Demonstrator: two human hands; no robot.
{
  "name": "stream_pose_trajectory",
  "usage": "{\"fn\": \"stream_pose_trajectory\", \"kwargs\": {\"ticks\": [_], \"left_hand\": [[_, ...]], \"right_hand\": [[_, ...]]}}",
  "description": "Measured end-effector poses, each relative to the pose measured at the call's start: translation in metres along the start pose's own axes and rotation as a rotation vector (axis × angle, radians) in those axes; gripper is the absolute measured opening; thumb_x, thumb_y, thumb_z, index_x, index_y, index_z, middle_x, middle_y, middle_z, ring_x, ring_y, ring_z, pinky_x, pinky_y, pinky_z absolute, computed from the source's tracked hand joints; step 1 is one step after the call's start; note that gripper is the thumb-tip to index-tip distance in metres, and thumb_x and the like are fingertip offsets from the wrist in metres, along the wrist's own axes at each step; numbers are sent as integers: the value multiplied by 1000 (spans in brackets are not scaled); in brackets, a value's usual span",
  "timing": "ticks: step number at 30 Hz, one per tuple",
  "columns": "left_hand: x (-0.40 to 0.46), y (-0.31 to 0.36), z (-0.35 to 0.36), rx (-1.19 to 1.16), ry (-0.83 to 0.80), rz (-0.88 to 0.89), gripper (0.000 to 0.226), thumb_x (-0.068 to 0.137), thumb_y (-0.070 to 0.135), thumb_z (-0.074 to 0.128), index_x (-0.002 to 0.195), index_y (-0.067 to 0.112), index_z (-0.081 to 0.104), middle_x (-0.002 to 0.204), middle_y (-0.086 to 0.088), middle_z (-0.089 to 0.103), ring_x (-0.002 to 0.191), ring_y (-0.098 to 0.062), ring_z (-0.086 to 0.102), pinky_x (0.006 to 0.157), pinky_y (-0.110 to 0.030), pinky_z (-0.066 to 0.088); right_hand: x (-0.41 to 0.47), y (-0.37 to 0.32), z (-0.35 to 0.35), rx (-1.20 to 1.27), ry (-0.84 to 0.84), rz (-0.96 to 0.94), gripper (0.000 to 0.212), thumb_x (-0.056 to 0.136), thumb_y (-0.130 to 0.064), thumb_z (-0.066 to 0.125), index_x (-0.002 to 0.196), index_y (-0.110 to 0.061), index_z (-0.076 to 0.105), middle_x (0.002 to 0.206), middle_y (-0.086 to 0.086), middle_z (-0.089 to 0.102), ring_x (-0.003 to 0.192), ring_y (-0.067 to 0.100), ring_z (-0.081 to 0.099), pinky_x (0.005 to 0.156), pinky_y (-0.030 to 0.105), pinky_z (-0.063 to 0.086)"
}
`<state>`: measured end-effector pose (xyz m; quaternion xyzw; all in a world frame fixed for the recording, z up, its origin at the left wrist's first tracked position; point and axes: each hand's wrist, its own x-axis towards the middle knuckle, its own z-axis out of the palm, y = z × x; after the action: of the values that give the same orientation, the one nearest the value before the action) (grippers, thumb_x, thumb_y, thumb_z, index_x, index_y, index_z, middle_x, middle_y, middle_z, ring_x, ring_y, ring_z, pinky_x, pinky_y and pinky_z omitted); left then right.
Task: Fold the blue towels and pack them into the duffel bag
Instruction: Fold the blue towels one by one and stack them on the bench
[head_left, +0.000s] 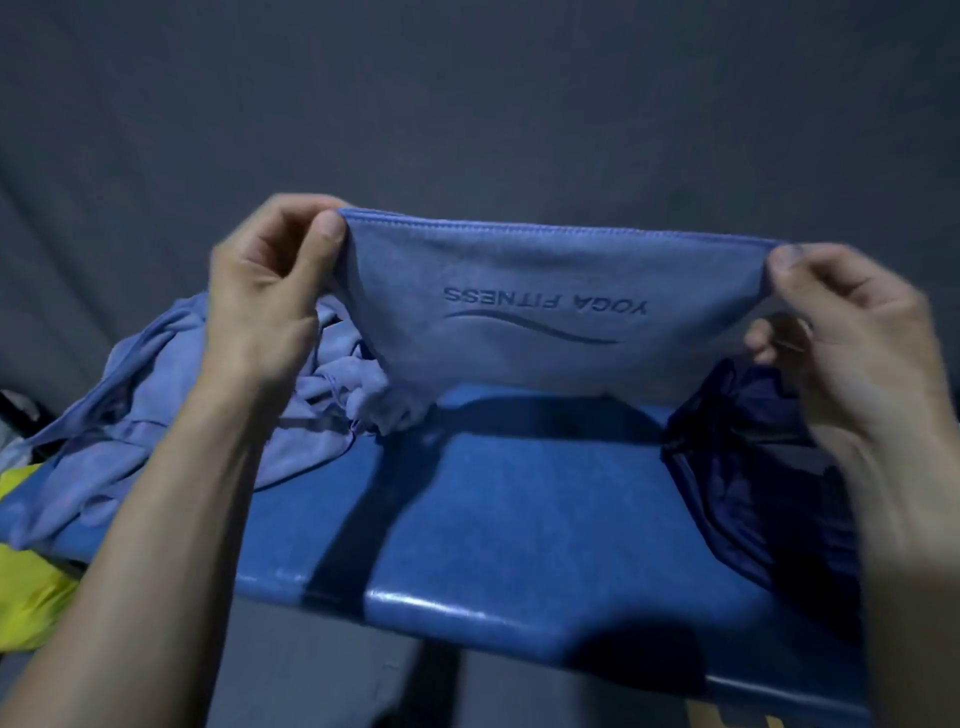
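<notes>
The blue table, glossy along its near edge, runs across the lower half of the view, and both forearms reach over that edge from below. Above the middle of the table hangs a blue towel, stretched flat between the two hands and lifted clear of the surface along its top hem; its lower part drops toward the table's far edge. The words "YOGA FITNESS" and a wavy line are pressed into the cloth and read upside down from here.

On the left end of the table lies a crumpled heap of blue towels, spilling over the left edge and running up under the held towel's left side. At the right end, near the far right corner, sits a bunched piece of dark navy fabric; whether it is a bag cannot be told. A patch of yellow material shows beyond the table's left edge, low in the view.

The left hand pinches the towel's upper left corner between thumb and curled fingers. The right hand pinches the upper right corner the same way, though it is blurred. The towel spans the whole gap between them, its top hem pulled nearly taut.
</notes>
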<state>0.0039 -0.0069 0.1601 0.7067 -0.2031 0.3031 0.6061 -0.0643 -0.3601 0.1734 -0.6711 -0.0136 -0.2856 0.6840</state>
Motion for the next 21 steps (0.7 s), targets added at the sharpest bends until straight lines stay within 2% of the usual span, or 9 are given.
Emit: {"fn": "stream_pose_trajectory", "kwargs": {"ticks": [2, 4, 6, 9, 11, 13, 16, 19, 21], "left_hand": [[-1, -3, -4, -12, -19, 32, 12, 106, 20, 55, 105, 24, 66, 96, 7, 67, 90, -10, 60, 86, -34, 52], [-12, -16, -10, 55, -91, 4, 12, 105, 15, 55, 106, 19, 66, 95, 13, 69, 91, -5, 62, 86, -26, 52], [-32, -35, -20, 164, -223, -44, 11, 104, 18, 57, 104, 19, 68, 92, 17, 71, 90, 1, 63, 84, -21, 51], [-63, -51, -39, 272, -486, -147, 19, 100, 40, 60, 97, 26, 73, 94, 10, 74, 89, -1, 66, 84, -28, 53], [-76, -49, -48, 330, -656, -189, 30, 97, 49, 59, 96, 23, 75, 96, 8, 75, 92, -6, 70, 88, -32, 54], [-83, -40, -53, 279, -778, -275, 21, 100, 36, 63, 97, 21, 77, 97, 4, 77, 95, -13, 72, 89, -33, 55], [-91, -31, -64, 175, -1006, -446, 13, 95, 19, 68, 95, 26, 80, 99, 2, 78, 99, -11, 72, 88, -22, 52], [-100, -29, -67, 133, -1174, -557, 11, 94, 18, 72, 99, 23, 81, 100, -2, 79, 97, -16, 73, 89, -25, 53], [-104, -29, -65, 113, -1239, -608, 10, 95, 19, 73, 101, 18, 81, 100, -3, 79, 94, -13, 71, 87, -24, 52]], "right_hand": [[-3, 0, -5, -49, -56, -43, 12, 98, -23, 65, 86, -22, 65, 67, -6, 64, 52, 12, 64, 48, 20, 50], [-11, 11, -11, -122, -121, -11, 5, 93, -23, 67, 89, -19, 67, 71, -3, 69, 59, 16, 70, 51, 21, 55], [-24, 29, -20, -184, -183, 74, 18, 82, -30, 72, 92, -15, 70, 77, 6, 72, 65, 24, 72, 53, 23, 57], [-52, 59, -36, -312, -313, 248, 45, 68, -49, 80, 92, -12, 72, 83, 18, 73, 69, 28, 75, 53, 26, 57], [-66, 68, -46, -430, -454, 355, 33, 77, -42, 81, 88, -12, 73, 84, 17, 73, 72, 29, 76, 58, 36, 57], [-74, 70, -56, -521, -605, 428, 14, 90, -19, 73, 91, -5, 71, 83, 16, 73, 76, 31, 76, 63, 44, 57], [-83, 64, -69, -579, -822, 596, 15, 93, -15, 72, 95, -1, 70, 82, 14, 73, 78, 32, 76, 60, 36, 57], [-89, 57, -79, -617, -996, 767, 17, 94, -17, 73, 98, -2, 69, 83, 8, 74, 81, 28, 75, 62, 30, 54], [-90, 53, -83, -634, -1073, 824, 14, 93, -20, 75, 96, -7, 71, 83, 6, 74, 82, 26, 74, 64, 30, 54]]}}
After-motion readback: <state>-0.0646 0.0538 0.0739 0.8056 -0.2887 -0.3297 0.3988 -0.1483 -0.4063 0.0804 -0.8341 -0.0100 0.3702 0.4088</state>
